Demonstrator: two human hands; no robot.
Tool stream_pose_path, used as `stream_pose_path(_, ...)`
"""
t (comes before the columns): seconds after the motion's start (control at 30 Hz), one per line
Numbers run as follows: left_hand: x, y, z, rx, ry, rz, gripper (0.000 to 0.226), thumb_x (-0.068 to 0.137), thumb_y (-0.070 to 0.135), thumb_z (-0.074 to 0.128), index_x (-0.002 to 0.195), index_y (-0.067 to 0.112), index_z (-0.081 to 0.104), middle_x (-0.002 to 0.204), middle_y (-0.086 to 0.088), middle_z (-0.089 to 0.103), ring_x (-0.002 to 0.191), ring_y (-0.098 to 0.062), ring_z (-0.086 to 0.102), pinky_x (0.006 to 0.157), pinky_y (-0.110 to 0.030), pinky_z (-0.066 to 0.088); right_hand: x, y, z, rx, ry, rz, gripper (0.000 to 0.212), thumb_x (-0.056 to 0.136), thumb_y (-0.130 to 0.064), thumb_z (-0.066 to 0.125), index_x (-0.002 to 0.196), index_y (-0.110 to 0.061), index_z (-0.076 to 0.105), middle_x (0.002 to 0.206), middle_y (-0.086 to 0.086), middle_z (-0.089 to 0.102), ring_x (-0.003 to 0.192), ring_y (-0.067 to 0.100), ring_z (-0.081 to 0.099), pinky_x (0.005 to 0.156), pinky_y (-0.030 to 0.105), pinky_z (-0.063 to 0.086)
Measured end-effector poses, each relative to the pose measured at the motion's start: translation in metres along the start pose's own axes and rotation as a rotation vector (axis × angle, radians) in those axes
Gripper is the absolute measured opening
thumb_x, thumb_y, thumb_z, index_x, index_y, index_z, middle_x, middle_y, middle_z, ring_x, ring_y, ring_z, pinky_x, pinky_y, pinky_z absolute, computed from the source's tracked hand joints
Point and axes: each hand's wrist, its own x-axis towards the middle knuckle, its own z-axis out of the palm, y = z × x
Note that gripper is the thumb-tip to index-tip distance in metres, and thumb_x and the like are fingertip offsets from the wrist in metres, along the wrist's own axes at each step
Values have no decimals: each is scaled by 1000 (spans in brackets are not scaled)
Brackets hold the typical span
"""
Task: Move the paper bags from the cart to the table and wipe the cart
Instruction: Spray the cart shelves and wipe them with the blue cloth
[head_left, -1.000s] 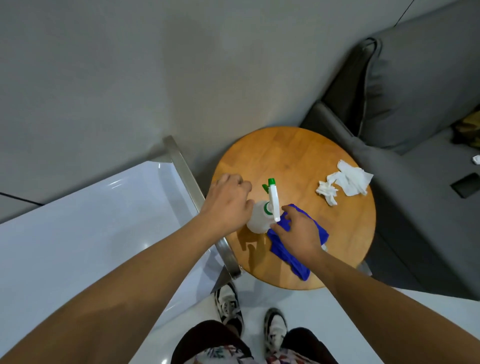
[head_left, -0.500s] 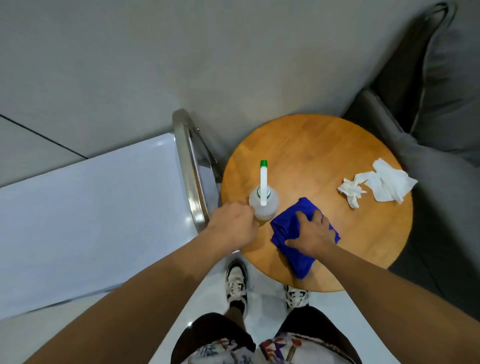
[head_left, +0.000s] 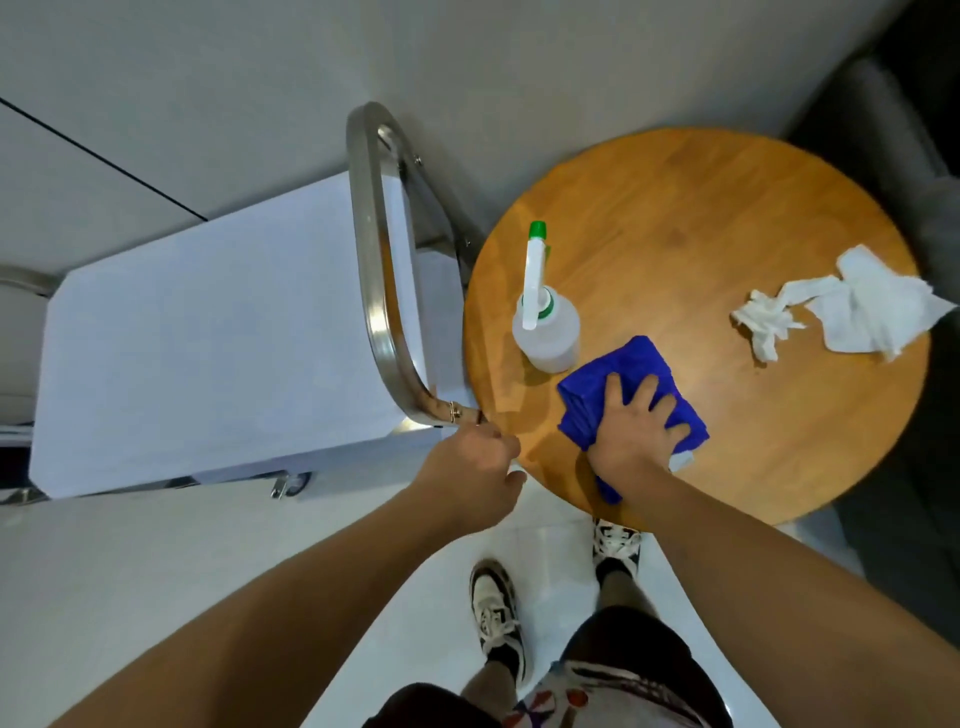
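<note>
The cart (head_left: 208, 332) has a white top and a steel handle loop (head_left: 371, 249) on its right end. No paper bags are in view. The round wooden table (head_left: 727, 208) stands beside it. On the table my right hand (head_left: 631, 428) presses flat, fingers spread, on a folded blue cloth (head_left: 602, 376). A clear spray bottle (head_left: 548, 325) with a white and green nozzle stands just left of the cloth. My left hand (head_left: 470, 470) hangs loosely curled right below the handle's near end, between cart and table, holding nothing.
Crumpled white tissues (head_left: 852, 306) lie on the table's right side. A grey sofa (head_left: 914, 130) sits behind the table at the right. A grey wall runs along the back. My feet (head_left: 496, 613) stand on the white floor below.
My left hand let go of the spray bottle and drew back toward the cart handle. The right hand settled flat on the blue cloth. The view swung left, showing more of the cart.
</note>
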Motion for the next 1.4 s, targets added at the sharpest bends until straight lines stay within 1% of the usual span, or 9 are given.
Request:
stream_pose_path(0.1, -8, -11, 4, -32, -65, -58, 35, 101, 33, 48, 129, 14, 60, 132, -6, 58, 124, -25, 50, 100, -38, 47, -15, -6, 8, 26, 56, -4, 85, 86, -38, 70, 151, -26, 16, 151, 18, 18, 134, 45, 31, 102, 57, 42)
stream_pose_path(0.27, -33, -41, 10, -49, 15, -55, 35, 99, 23, 48, 129, 12, 61, 134, -9, 57, 122, -27, 52, 97, -35, 47, -54, -22, 21, 92, -43, -41, 68, 89, -29, 62, 148, -22, 29, 143, 16, 32, 113, 36, 52, 93, 40, 50)
stream_pose_path(0.4, -72, -79, 10, -54, 66, -55, 35, 97, 21, 48, 129, 14, 60, 129, -10, 57, 120, -30, 52, 92, -37, 50, -107, -54, 37, 345, -152, -102, 34, 83, -14, 55, 117, -12, 59, 114, 12, 62, 101, 29, 62, 88, 38, 55)
stream_pose_path(0.6, -134, -165, -4, -107, 160, -137, 39, 95, 21, 50, 133, 15, 57, 133, -9, 54, 123, -30, 48, 98, -38, 46, -185, -139, 18, 315, -147, -330, 42, 76, -4, 51, 111, -19, 68, 99, 6, 71, 94, 26, 67, 84, 41, 59)
stream_pose_path(0.73, -160, -200, -23, -147, 268, -282, 39, 91, 16, 49, 129, 13, 57, 130, -9, 53, 118, -31, 50, 93, -39, 47, -215, -184, -19, 320, -1, -493, 63, 75, 3, 52, 129, -26, 63, 113, 1, 69, 101, 22, 64, 81, 31, 55)
stream_pose_path(0.9, -164, -214, -45, -237, 384, -392, 39, 91, 17, 48, 129, 11, 56, 131, -9, 53, 117, -30, 51, 86, -38, 46, -208, -226, -48, 9, 351, -713, 68, 81, 1, 65, 142, -24, 49, 145, 2, 48, 129, 26, 49, 104, 39, 47)
stream_pose_path(1.07, -142, -232, -47, -247, 349, -415, 39, 92, 16, 50, 130, 11, 56, 129, -9, 54, 115, -28, 51, 86, -38, 48, -164, -250, -26, -281, 158, -544, 89, 94, -29, 66, 160, -24, 7, 166, 18, -7, 152, 42, -4, 123, 51, 9)
stream_pose_path(1.2, -117, -247, -35, -208, 264, -414, 39, 95, 20, 50, 132, 12, 55, 131, -9, 53, 117, -27, 50, 89, -39, 50, -137, -269, 1, -142, 165, -446, 87, 95, -70, 38, 160, -27, -2, 165, 18, -17, 150, 45, -13, 120, 63, 0)
stream_pose_path(1.4, -81, -261, -30, -225, 240, -344, 40, 96, 21, 53, 134, 11, 56, 132, -11, 53, 118, -28, 50, 94, -40, 50, -122, -295, 27, -10, 343, -293, 93, 87, -85, 18, 160, -30, 1, 164, 22, -13, 148, 48, -17, 112, 72, -10)
